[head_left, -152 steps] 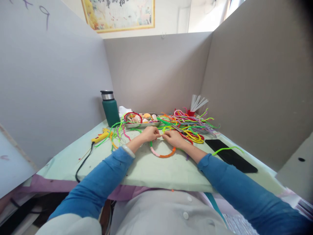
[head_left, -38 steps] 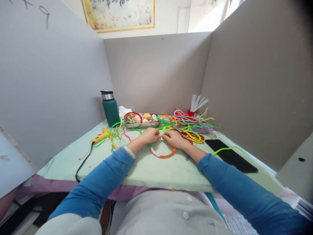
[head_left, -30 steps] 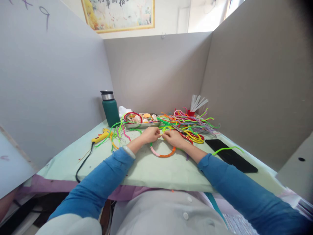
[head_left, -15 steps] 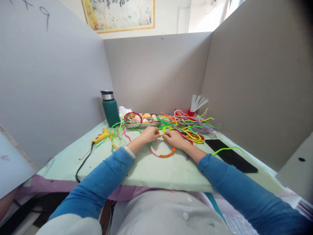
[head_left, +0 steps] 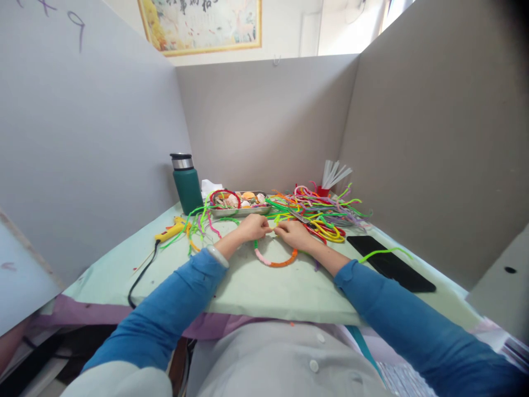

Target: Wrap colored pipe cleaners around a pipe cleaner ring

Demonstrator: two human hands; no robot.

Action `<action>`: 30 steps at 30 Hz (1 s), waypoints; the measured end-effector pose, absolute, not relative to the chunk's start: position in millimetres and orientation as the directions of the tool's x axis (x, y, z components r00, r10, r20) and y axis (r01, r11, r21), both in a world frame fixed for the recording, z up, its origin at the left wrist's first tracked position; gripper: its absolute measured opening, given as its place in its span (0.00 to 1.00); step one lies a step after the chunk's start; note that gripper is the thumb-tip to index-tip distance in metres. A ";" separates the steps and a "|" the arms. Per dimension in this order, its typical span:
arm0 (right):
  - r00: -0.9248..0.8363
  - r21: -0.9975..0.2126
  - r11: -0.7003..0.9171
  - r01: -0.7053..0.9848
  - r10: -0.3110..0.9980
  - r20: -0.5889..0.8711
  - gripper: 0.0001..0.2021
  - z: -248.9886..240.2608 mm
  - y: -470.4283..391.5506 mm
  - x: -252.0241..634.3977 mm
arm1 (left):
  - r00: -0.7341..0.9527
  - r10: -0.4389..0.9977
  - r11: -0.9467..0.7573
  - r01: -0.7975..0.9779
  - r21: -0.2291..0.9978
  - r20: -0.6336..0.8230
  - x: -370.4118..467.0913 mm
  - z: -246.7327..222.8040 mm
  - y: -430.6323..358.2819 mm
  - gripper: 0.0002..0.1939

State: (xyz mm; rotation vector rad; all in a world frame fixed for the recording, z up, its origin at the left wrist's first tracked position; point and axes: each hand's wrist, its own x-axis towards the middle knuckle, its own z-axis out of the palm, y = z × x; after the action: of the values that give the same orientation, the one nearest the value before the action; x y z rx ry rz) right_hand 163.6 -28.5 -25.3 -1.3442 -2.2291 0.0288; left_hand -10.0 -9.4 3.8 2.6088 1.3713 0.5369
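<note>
A ring wrapped in colored pipe cleaners [head_left: 276, 263] shows its pink, orange and green lower arc on the table in front of me. Its far side runs up under my fingers. My left hand [head_left: 253, 228] pinches at the top of the ring, thumb and fingers together. Close beside it, my right hand [head_left: 292, 232] pinches there too, the fingertips almost touching. A bit of yellow-green shows between and behind the hands. The fingers hide exactly how each one grips the ring.
Behind my hands lie a metal tray [head_left: 248, 210] of shells and a heap of pipe cleaners [head_left: 322, 205] with scissors [head_left: 300, 216]. A green bottle [head_left: 187, 184] and yellow glue gun [head_left: 170, 231] are left. A black phone [head_left: 390, 263] lies right, near a red cup [head_left: 323, 192] of glue sticks.
</note>
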 end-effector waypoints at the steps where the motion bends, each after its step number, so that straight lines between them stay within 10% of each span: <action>1: -0.362 -0.282 0.503 0.817 0.828 0.428 0.16 -25.3 -28.4 163.6 | 0.518 0.818 -0.574 0.762 0.300 0.248 -10.0 3.7 -9.6 0.14; 30: -0.350 -0.290 0.491 0.821 0.836 0.423 0.17 -24.0 -30.0 163.2 | 0.509 0.823 -0.567 0.755 0.329 0.251 -9.9 3.7 -10.9 0.13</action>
State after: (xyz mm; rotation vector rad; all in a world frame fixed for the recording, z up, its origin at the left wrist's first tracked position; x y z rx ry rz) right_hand 163.2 -30.0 -24.0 -1.3621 -2.2180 0.0363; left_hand -9.9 -10.9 3.7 2.5717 1.3587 0.5717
